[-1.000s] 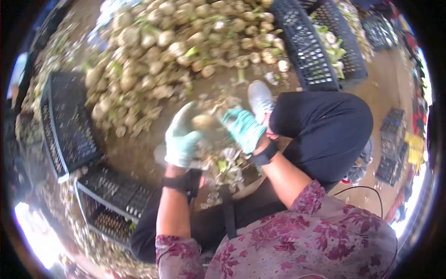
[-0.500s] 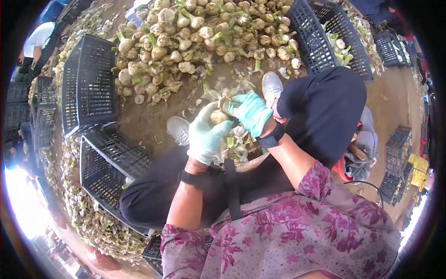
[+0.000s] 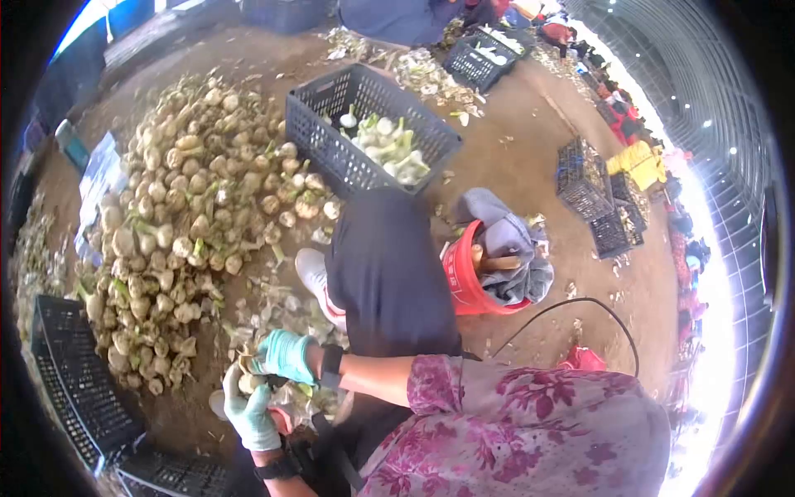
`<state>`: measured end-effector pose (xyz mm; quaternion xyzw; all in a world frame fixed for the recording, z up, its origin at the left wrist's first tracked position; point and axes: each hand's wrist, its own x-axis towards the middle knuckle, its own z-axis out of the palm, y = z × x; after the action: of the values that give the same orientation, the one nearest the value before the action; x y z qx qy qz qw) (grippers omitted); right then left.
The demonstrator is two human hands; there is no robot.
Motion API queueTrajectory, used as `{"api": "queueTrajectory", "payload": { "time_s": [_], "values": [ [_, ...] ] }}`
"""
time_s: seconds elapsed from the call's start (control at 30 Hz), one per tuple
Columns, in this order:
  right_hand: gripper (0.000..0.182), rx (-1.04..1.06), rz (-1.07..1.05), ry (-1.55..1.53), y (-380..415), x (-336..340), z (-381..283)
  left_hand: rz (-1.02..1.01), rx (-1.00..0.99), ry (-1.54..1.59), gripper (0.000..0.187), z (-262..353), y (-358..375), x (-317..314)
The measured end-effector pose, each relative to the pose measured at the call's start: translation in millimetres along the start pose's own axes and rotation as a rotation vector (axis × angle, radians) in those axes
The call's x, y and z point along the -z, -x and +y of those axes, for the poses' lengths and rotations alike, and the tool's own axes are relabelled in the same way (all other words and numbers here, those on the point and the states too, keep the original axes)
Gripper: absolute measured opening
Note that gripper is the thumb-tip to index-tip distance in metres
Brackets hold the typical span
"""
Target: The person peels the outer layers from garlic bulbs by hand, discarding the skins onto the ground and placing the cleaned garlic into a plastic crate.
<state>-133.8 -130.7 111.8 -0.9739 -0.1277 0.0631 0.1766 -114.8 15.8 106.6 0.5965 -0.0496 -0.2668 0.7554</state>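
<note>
My left hand (image 3: 252, 417), in a pale glove, is wrapped round a garlic bulb (image 3: 248, 383) low in the view. My right hand (image 3: 286, 356), in a teal glove, closes on the top of the same bulb, at its dry outer skin. The fingers partly hide the bulb. Loose peelings (image 3: 291, 308) lie on the ground around my feet. Beyond the hands rises a large heap of unpeeled garlic bulbs (image 3: 182, 199), dirty and with short stems.
A dark crate (image 3: 319, 161) holding cleaned garlic (image 3: 389, 149) stands beyond my knee. To the right is a red bucket (image 3: 464, 286) with grey cloth. Another crate (image 3: 79, 381) sits at the left. More crates (image 3: 584, 178) and other people are farther off.
My view has swung to the right, so the hands and heap appear farther left and the red bucket shows fully. Both hands still hold the garlic bulb.
</note>
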Motion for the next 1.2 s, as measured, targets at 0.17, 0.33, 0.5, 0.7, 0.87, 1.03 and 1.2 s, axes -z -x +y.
{"api": "queueTrajectory", "payload": {
  "time_s": [0.17,0.33,0.5,0.7,0.87,1.03,1.2],
  "values": [
    [0.015,0.007,-0.018,0.016,-5.0,-11.0,3.7,-0.005,0.026,0.209,0.049,0.7,2.0,-0.8],
    [0.016,-0.211,-0.018,-0.13,-6.6,-8.9,-5.2,0.06,0.035,0.168,0.048,1.2,1.1,-2.6],
    [0.014,-0.054,0.249,0.213,5.4,-21.3,-8.0,0.111,0.103,0.415,0.035,18.6,5.5,-24.2],
    [0.016,-0.279,0.526,-0.506,-3.7,-34.9,-2.1,0.079,0.442,0.817,0.035,-0.4,-4.1,-5.6],
    [0.012,-0.047,0.393,0.009,6.6,6.9,-12.5,0.221,-0.175,0.129,0.048,-6.0,1.1,-10.4],
    [0.019,0.002,0.43,-0.365,10.3,23.0,-17.0,0.067,0.193,0.726,0.042,-2.3,-6.4,11.5],
    [0.02,0.04,0.357,-0.194,10.6,6.7,-10.7,0.121,0.127,0.234,0.036,-12.7,-8.2,19.4]
  ]
}}
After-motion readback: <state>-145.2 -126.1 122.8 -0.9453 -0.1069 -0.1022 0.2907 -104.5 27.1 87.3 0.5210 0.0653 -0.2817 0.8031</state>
